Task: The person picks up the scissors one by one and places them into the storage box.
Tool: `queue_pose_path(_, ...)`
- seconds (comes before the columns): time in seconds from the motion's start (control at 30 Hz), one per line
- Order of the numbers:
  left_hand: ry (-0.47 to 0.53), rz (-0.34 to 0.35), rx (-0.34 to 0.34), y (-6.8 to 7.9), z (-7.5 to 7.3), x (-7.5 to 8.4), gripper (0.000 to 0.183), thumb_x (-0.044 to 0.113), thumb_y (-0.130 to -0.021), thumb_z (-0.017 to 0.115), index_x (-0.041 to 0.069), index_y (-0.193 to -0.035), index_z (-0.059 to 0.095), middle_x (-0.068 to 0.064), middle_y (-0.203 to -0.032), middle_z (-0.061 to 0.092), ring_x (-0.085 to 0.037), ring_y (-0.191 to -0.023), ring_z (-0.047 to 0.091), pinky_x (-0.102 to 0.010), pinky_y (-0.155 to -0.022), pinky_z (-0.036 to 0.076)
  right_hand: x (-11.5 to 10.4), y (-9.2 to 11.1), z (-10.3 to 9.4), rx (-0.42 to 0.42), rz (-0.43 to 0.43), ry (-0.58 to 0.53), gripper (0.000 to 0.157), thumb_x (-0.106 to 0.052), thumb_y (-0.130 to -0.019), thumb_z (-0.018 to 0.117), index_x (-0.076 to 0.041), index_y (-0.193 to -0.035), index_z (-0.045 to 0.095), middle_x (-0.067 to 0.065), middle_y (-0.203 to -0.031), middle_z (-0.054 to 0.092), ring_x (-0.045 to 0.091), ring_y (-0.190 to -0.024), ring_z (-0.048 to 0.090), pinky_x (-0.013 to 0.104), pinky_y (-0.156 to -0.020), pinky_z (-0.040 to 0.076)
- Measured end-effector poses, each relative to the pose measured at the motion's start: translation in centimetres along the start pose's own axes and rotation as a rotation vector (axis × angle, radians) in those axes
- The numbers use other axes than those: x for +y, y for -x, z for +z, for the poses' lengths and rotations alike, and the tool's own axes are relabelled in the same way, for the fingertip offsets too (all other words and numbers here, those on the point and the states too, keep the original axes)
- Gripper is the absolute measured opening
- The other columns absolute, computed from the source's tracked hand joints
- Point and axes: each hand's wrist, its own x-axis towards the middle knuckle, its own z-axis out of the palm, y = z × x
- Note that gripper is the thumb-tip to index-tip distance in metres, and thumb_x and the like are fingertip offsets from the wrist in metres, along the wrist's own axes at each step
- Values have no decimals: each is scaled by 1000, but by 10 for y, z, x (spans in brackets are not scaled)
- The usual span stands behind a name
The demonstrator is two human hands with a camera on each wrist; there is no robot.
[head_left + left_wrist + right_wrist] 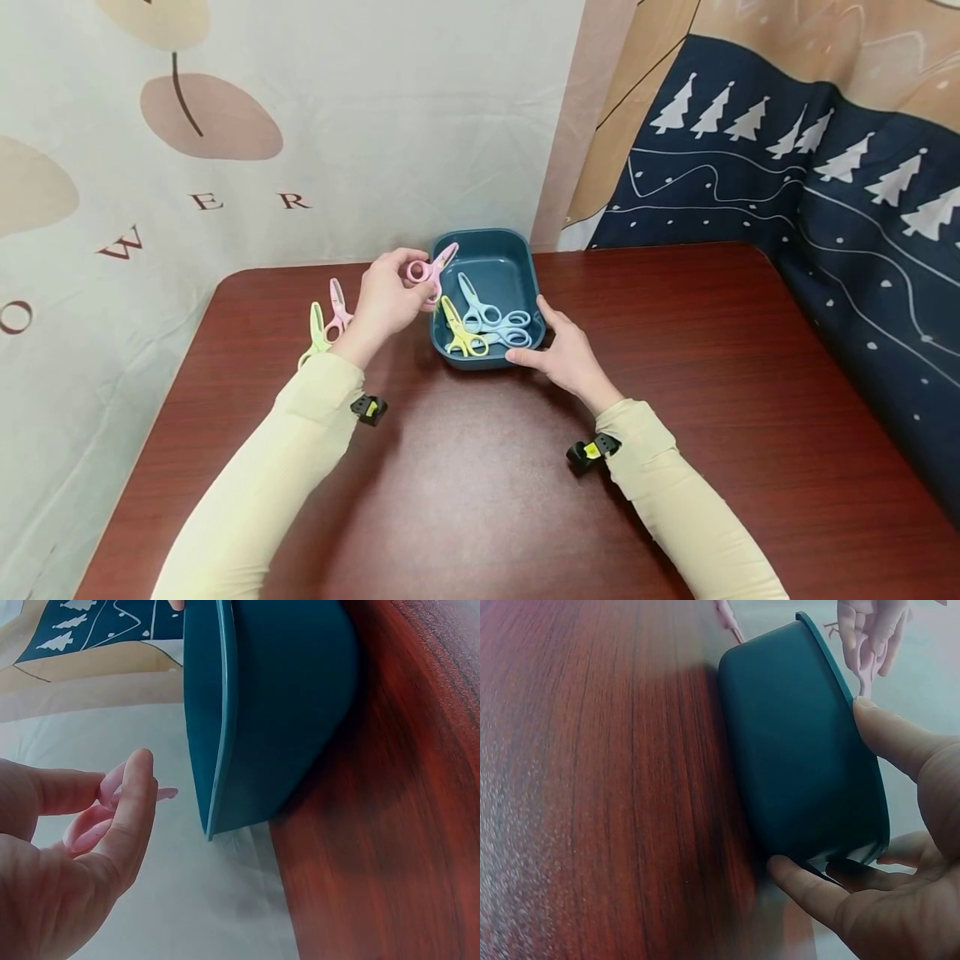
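My left hand (392, 296) pinches a pair of pink scissors (447, 255) by the handle loops, with thumb and fingers, over the left rim of a dark teal bin (491, 363). In the left wrist view the pink scissors (90, 831) are partly hidden by the fingers. Inside the bin, toward its front, lie yellow scissors (454, 321) and light blue scissors (470, 298) that overlap one another. My right hand (567, 354) grips the bin's front right corner; in the right wrist view its thumb is at the rim and its fingers spread along the wall.
Left of the bin, partly behind my left wrist, another pair of pink scissors (337, 302) and a pair of green scissors (317, 325) lie on the brown wooden table (465, 500). A pale printed cloth (420, 125) hangs behind the table, and a navy tree-patterned cloth (720, 167) at the right.
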Motion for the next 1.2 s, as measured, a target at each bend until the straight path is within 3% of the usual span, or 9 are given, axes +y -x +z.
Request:
queue_pose_path(0.5,67,-12,-77,-11,12,11,46,0,-96,69,-2,-140,57,-24,-122,58,-32,-93,68,-41,-75,63,2,-1,0,-2,-1,-9,107,-33,-82,88,-10,-165,24,21,-157,41,33,-134,47,50,-111,45)
queue_pose_path(0.7,117,-22,-102,-17,17,17,45,-2,-96,68,-5,-140,56,-25,-123,61,-37,-91,73,-32,-66,63,1,-2,0,0,5,-14,107,-33,-82,88,-10,-165,24,21,-158,41,34,-136,46,50,-112,44)
queue_pose_path(0.83,106,-36,-106,-20,19,20,44,-1,-96,68,-4,-139,57,-24,-121,61,-35,-84,77,-28,-64,62,0,-1,0,0,6,-14,107,-33,-82,88,-10,-165,25,22,-158,40,34,-136,47,50,-111,45)
queue_pose_path(0.93,82,-42,-104,-23,21,22,44,2,-97,69,-3,-139,57,-23,-120,61,-33,-82,77,-30,-66,62,0,-1,-1,1,3,-15,107,-33,-82,88,-9,-165,25,22,-158,40,34,-135,47,50,-111,45)
queue_pose_path(1.2,63,-95,-125,-28,27,28,46,4,-99,67,1,-143,55,-23,-124,60,-34,-94,74,-39,-80,62,1,-1,0,5,-2,-8,107,-33,-82,88,-8,-164,26,23,-160,39,36,-141,44,52,-114,42)
